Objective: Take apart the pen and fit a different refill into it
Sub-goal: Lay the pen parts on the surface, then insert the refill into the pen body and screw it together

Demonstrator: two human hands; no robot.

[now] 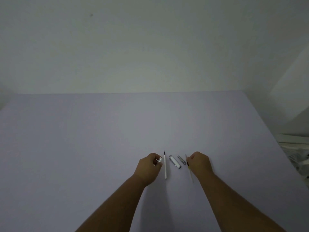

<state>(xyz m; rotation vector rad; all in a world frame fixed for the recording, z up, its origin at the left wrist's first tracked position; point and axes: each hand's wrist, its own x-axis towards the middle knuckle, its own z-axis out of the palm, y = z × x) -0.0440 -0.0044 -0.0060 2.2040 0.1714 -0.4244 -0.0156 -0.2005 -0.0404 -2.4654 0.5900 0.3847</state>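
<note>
The pen lies in pieces on the pale lilac table (100, 139). My left hand (149, 166) is closed around a small white and silver pen cap piece (159, 160) with its clip showing. Just right of it a long white refill (165, 164) with a dark tip lies flat, pointing away from me. A white barrel section (175, 161) with silver ends and a grey tapered tip piece (181, 159) lie between my hands. My right hand (199, 163) pinches a thin yellowish refill (189, 168) that slants toward me, touching the table.
A plain pale wall rises behind the table's far edge. At the right edge, beyond the table, sits a pile of white, patterned material (297, 151).
</note>
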